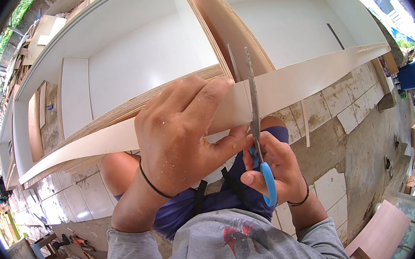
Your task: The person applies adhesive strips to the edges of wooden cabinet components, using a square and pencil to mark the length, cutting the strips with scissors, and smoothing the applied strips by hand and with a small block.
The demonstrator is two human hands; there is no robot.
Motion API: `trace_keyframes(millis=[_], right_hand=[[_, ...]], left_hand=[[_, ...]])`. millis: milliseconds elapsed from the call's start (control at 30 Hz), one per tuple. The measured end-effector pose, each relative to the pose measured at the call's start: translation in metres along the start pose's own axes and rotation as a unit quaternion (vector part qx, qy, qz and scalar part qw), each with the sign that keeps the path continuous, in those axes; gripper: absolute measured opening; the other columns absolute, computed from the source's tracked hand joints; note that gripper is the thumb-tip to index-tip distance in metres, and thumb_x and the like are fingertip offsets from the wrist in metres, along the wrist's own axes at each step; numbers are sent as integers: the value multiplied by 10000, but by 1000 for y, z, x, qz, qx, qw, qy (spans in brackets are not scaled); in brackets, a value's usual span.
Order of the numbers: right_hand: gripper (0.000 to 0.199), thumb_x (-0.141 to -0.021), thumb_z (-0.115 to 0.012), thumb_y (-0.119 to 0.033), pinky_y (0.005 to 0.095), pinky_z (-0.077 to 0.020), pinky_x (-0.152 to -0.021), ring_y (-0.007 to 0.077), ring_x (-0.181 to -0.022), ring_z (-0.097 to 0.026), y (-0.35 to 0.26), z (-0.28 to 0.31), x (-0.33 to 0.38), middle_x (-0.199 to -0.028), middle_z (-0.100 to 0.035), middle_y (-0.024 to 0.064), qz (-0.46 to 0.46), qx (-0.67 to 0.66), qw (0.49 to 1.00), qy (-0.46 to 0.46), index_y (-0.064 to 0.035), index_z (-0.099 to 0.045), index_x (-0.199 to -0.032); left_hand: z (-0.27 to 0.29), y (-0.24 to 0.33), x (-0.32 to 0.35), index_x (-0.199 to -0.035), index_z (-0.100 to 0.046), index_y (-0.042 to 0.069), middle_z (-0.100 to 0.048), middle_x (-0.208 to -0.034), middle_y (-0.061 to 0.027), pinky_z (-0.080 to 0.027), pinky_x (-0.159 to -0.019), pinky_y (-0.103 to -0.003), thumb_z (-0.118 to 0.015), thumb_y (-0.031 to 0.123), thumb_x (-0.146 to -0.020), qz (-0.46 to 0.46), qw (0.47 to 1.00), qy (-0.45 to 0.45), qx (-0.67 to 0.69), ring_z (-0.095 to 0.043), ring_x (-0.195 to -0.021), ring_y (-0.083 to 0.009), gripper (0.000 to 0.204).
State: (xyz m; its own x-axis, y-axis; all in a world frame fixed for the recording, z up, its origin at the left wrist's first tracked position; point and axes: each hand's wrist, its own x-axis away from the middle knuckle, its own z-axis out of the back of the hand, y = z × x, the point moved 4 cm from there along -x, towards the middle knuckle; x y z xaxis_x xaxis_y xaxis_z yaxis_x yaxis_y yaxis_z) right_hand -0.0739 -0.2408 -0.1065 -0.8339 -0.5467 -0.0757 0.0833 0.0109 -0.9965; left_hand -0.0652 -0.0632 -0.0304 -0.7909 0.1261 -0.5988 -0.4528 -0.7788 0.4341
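A long, pale edge-banding strip runs across the front of a white cabinet carcass. My left hand grips it near its middle, fingers over the upper edge and thumb at the lower edge. Just right of those fingers, my right hand holds blue-handled scissors with the points upward. The scissor blades are parted. One crosses the near face of the strip, while the tip of the other shows above the strip's upper edge; its lower part is hidden.
A brown panel stands between the cabinet's two white bays. Broken tiles and bare concrete make up the floor. Tools lie at lower left, with a loose board at lower right. A blue container stands far right.
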Motion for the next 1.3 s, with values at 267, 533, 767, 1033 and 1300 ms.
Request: trace_keyframes(millis=[267,533,767,1033,1300], right_hand=[[510,-790,-792,-351,233,-435,-578,105,-615,-545,-2,2,-1,-689,-553,47,8,25,1000,-13,-1,-555,-1075],[494,-793,-793,-335,230,-434,-571,102,-603,-548,-3,1,1,-680,-551,41,10,34,999,-7,-4,-553,-1069],[457,-800,-797,-287,225,-432,-568,91,-599,-537,-4,-1,3,-677,-550,36,16,36,999,-2,-11,-553,-1070],[438,-799,-800,-244,227,-440,-574,89,-599,-536,-6,-3,4,-679,-553,33,21,51,998,0,-14,-552,-1076],[415,-800,-796,-206,222,-440,-570,87,-594,-544,-6,-4,6,-671,-554,33,23,54,998,10,-10,-550,-1072]], left_hand=[[1,1,-1,-1088,-659,29,-660,-863,-106,-550,-591,-326,-804,118,-594,-5,1000,1,1,-672,-713,-221,523],[2,3,0,-1104,-651,30,-660,-867,-102,-553,-600,-327,-808,124,-600,8,1000,-12,2,-675,-725,-223,536],[3,4,1,-1091,-652,33,-658,-870,-101,-547,-614,-337,-806,133,-600,2,1000,-5,-3,-674,-741,-239,524],[5,6,1,-1064,-657,32,-657,-870,-100,-536,-623,-344,-803,136,-598,0,1000,-2,-4,-664,-740,-252,499],[5,6,3,-1056,-663,34,-651,-860,-93,-526,-624,-344,-795,162,-592,-3,1000,-2,-7,-654,-732,-244,499]])
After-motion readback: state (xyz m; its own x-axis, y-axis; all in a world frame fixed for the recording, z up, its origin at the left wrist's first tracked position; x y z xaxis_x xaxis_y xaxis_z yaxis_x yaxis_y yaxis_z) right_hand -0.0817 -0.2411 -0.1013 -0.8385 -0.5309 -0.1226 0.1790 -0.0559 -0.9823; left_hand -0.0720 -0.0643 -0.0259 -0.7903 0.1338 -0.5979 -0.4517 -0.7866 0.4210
